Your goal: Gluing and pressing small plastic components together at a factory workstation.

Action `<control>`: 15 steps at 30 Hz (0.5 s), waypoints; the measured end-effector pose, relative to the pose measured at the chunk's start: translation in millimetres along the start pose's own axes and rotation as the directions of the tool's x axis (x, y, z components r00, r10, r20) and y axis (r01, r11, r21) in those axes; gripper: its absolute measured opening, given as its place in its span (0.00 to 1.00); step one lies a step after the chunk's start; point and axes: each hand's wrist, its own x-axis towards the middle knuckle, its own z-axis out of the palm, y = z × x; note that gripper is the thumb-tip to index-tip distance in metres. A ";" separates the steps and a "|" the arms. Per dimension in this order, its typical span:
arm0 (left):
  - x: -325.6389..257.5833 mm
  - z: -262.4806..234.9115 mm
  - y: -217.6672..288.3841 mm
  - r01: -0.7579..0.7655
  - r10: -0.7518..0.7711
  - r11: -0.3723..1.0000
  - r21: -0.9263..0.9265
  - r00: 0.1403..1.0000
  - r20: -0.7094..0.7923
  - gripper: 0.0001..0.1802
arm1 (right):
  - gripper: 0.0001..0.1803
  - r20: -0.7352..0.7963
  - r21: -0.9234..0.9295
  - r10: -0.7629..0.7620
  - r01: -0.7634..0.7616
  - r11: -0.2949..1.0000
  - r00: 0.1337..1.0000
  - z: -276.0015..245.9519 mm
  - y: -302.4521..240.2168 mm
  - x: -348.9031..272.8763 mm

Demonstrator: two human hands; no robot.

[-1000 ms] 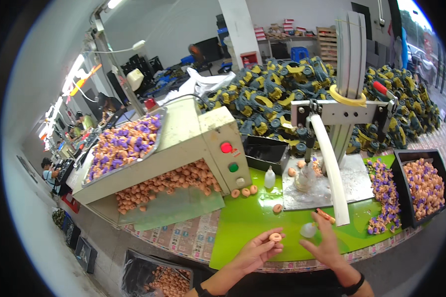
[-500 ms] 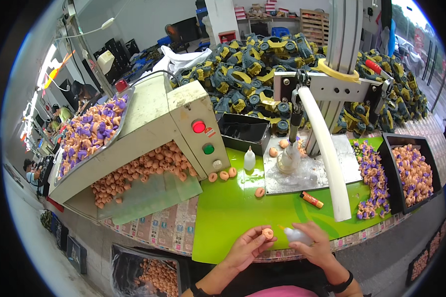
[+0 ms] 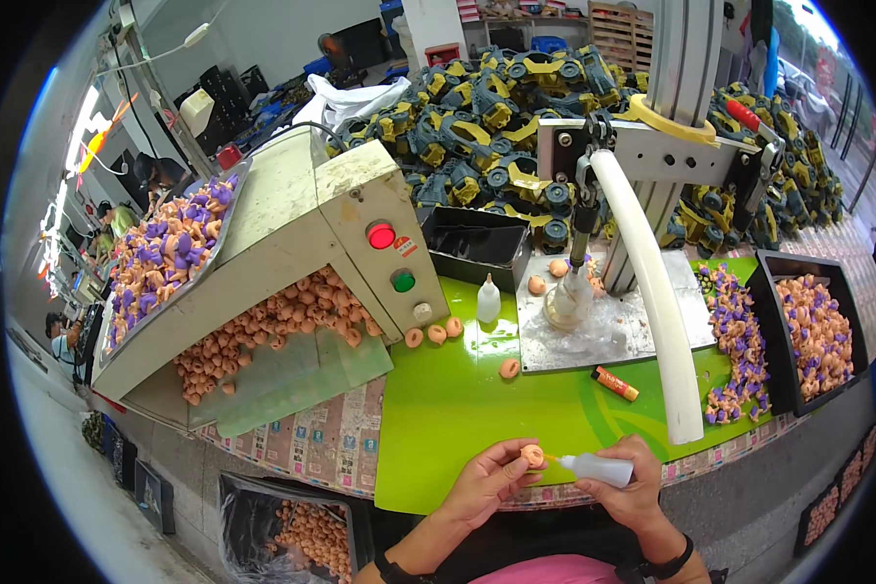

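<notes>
My left hand pinches a small peach-coloured doll head between thumb and fingers, above the front edge of the green mat. In my right hand lies a translucent white squeeze bottle, tipped sideways. Its thin yellow nozzle points left, with the tip at the doll head; whether it touches cannot be seen. Past my hands, a loose head sits on the mat near an orange tube. Another white squeeze bottle stands upright farther back.
A lever press on a metal plate has a long white handle reaching toward my right hand. To the left, a beige machine holds many heads. Small peach-and-purple figures fill a black tray at right. Yellow-grey toy vehicles are piled behind.
The squeeze bottle in my right hand has come level, and its nozzle has moved left to the doll head. My left hand keeps the head in nearly the same place.
</notes>
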 end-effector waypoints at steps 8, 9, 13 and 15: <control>-0.6 1.2 1.5 0.025 -0.025 1.000 0.009 0.999 -0.038 0.17 | 0.22 -0.008 -0.089 -0.095 0.094 0.992 0.995 -1.3 -2.7 4.7; -0.8 2.1 2.1 0.027 -0.026 1.000 0.010 0.999 -0.038 0.17 | 0.22 -0.004 -0.095 -0.107 0.106 0.990 0.994 -1.3 -3.7 4.7; -1.4 4.9 3.1 0.015 -0.014 1.000 0.008 0.998 -0.067 0.14 | 0.22 0.011 -0.177 -0.171 0.170 0.969 0.985 -7.1 -4.0 1.6; -1.3 5.5 2.9 0.006 -0.006 1.000 0.006 0.998 -0.067 0.14 | 0.22 0.028 -0.155 -0.183 0.185 0.971 0.983 -9.2 -6.4 1.0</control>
